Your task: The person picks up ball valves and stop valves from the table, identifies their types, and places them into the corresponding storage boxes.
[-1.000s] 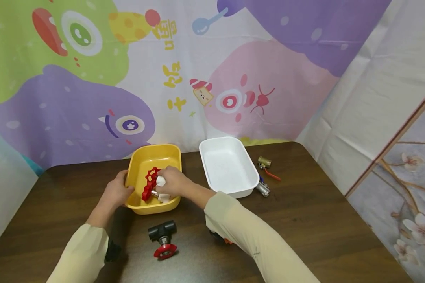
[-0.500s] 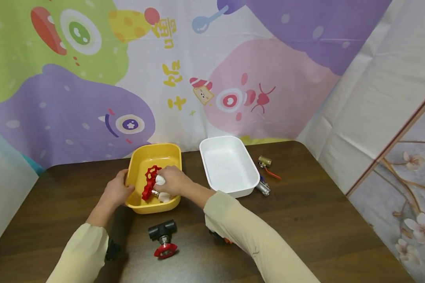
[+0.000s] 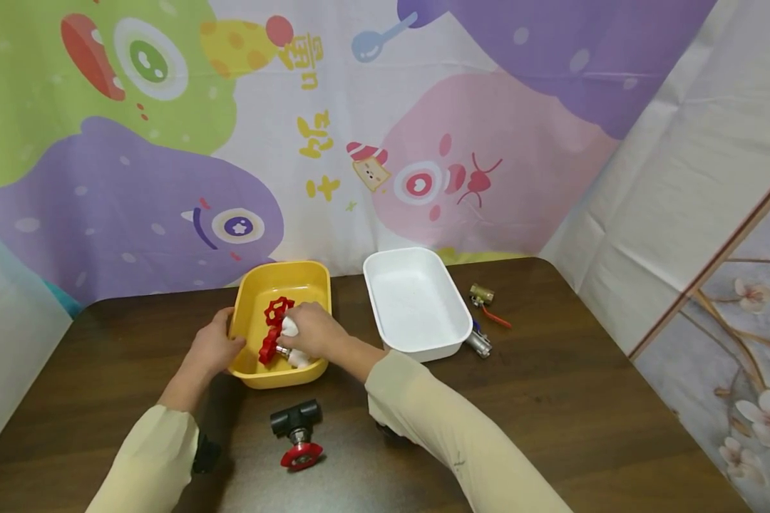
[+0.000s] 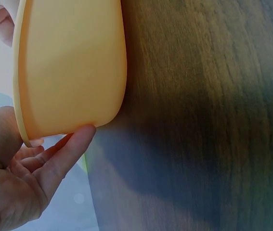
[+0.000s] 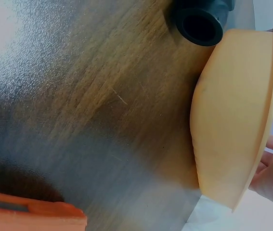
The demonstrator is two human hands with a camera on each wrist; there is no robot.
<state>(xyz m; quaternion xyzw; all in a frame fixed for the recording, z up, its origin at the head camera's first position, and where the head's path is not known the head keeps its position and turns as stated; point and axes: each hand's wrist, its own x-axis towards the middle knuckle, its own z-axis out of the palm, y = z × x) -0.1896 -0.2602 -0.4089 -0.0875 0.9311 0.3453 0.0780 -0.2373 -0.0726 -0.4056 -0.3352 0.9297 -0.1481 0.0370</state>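
Observation:
My left hand [image 3: 210, 347] grips the left wall of the yellow tray [image 3: 249, 378], thumb on the inner side; in the left wrist view its fingers [image 4: 65, 156] lie along the outside. Inside the tray are two white valves with red handwheels. My right hand [image 3: 317, 330] holds the farther white valve [image 3: 289, 327], whose red handwheel [image 3: 279, 311] shows beyond the fingertips. The nearer white valve [image 3: 299, 358] lies close by, its red handwheel [image 3: 269, 345] to the left. The right wrist view shows only the tray's outside, with part of the right hand behind the rim.
A black tee-shaped valve with a red handwheel [image 3: 301, 455] lies in front of the tray. To the right stands a white tray [image 3: 445, 350]. Beside it are a brass valve with a red lever [image 3: 481, 294] and a silver valve [image 3: 479, 345]. An orange handle [image 5: 35, 214] lies under the right forearm.
The farther red handwheel has turned slightly and shifted a little away under my right hand. My right sleeve has moved slightly left, covering the orange piece in the head view. The left hand keeps its hold.

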